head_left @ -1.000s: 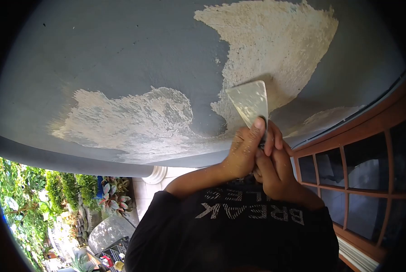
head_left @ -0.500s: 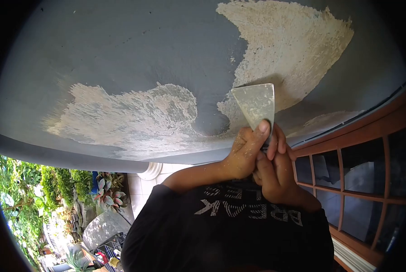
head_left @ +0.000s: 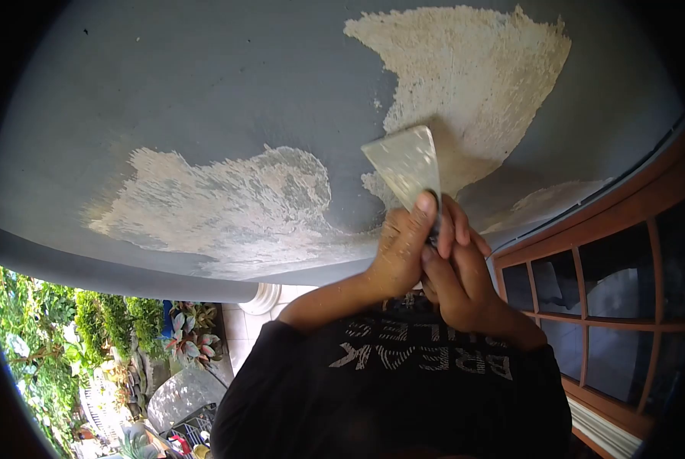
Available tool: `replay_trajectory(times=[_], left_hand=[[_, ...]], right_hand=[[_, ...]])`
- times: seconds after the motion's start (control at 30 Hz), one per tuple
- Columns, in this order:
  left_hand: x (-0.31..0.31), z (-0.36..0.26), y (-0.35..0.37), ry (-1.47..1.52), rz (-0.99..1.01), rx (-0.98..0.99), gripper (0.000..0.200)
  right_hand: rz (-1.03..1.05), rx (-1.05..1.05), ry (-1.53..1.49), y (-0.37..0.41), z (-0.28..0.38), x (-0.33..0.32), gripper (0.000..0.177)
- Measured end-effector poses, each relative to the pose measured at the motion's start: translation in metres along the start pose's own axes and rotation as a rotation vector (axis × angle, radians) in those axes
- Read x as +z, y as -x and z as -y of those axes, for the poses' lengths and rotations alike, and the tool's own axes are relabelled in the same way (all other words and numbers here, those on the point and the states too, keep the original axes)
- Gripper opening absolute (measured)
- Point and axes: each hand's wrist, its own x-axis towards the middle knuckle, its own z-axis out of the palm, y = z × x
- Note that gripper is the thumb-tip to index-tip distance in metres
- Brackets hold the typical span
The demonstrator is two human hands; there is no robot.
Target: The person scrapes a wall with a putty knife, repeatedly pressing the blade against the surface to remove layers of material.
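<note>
A paint scraper point(head_left: 405, 157) with a broad, pale-smeared metal blade points up toward a grey painted surface point(head_left: 205, 92) overhead. My left hand point(head_left: 405, 237) is closed round it, thumb pressed at the base of the blade. Just below, my right hand point(head_left: 461, 283) is closed on the lower handle, close against the left one. Most of the handle is hidden by fingers. The blade's wide edge overlaps the left border of a large bare, rough patch point(head_left: 480, 69). Pale specks dot my left hand and wrist.
Another scraped patch point(head_left: 228, 206) spreads to the left. A brown-framed window point(head_left: 579, 306) stands at the right. Green plants point(head_left: 105, 321), a round-topped table point(head_left: 182, 394) and a white column top point(head_left: 261, 298) show at lower left. My black shirt point(head_left: 388, 405) fills the bottom.
Both hands and the scraper have moved left and slightly up, and the blade now tilts more to the left. The view has also shifted a little.
</note>
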Motion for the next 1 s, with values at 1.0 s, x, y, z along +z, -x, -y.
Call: replay_trajectory(times=[1.0], left_hand=[[0.004,0.013,0.008,-0.020,-0.099,-0.090,0.058]], right_hand=[[-0.029,0.214,-0.243,0.017,-0.006,0.000,0.008]])
